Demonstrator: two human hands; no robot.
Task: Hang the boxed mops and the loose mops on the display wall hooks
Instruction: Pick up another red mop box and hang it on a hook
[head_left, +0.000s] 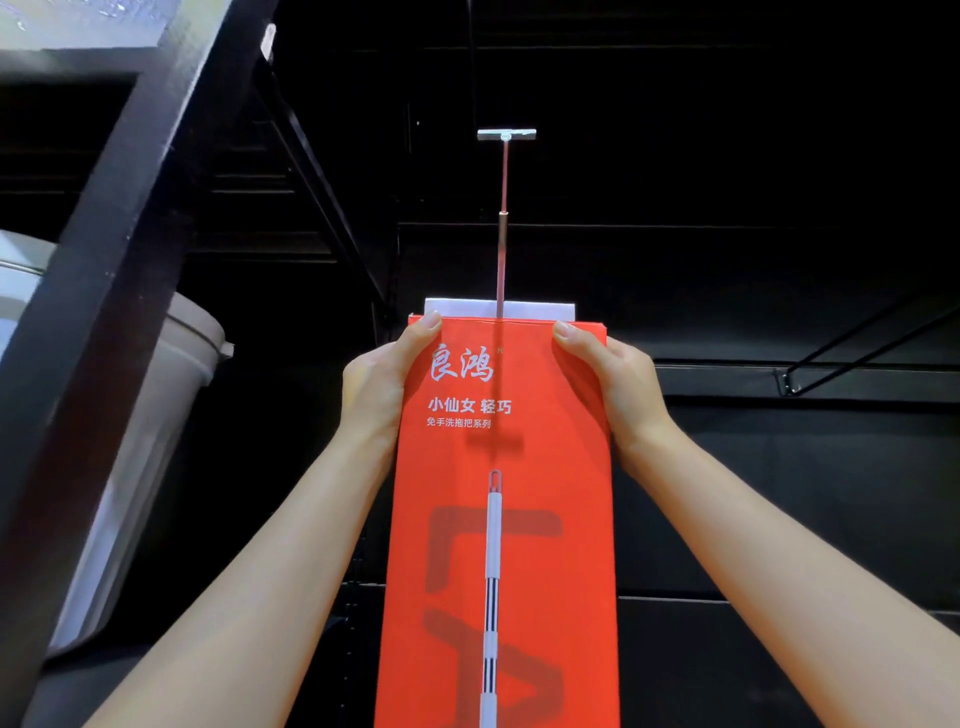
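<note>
From the head view, we hold the red box (501, 519) upright by its top corners, left hand (382, 387) and right hand (610, 387) each closed on an edge. The hook (503, 223) runs down to the white tab (540, 309) behind the box top. We should keep it level and feed the tab along the hook squarely. A grey bin (156, 415) stands at left; we cannot see inside it.
</note>
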